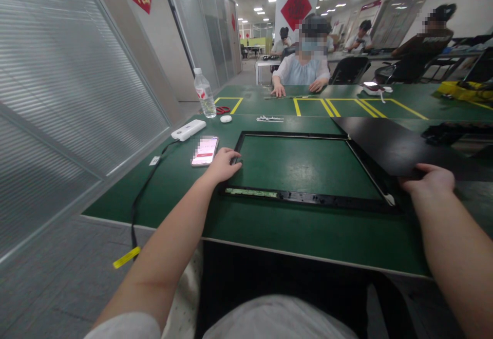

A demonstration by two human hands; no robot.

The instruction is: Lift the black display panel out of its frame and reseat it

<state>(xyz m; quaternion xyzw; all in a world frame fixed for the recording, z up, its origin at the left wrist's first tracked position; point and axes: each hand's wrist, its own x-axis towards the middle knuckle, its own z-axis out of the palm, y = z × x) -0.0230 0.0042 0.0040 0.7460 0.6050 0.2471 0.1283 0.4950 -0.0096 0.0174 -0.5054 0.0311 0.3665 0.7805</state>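
A black rectangular frame (pixel 292 198) lies flat on the green table (pixel 269 226) in front of me, with a narrow circuit strip along its near left edge. My left hand (pixel 223 164) rests on the frame's left side, fingers curled over the bar. My right hand (pixel 427 179) grips the near edge of a black flat panel (pixel 385 144) that lies tilted over the frame's right corner.
A phone (pixel 205 150), a white power bank (pixel 188 129) with a black cable, a water bottle (pixel 204 93), red scissors (pixel 222 109) and small metal parts (pixel 269 119) lie beyond the frame. A person sits across the table, hands on it. Others sit further back.
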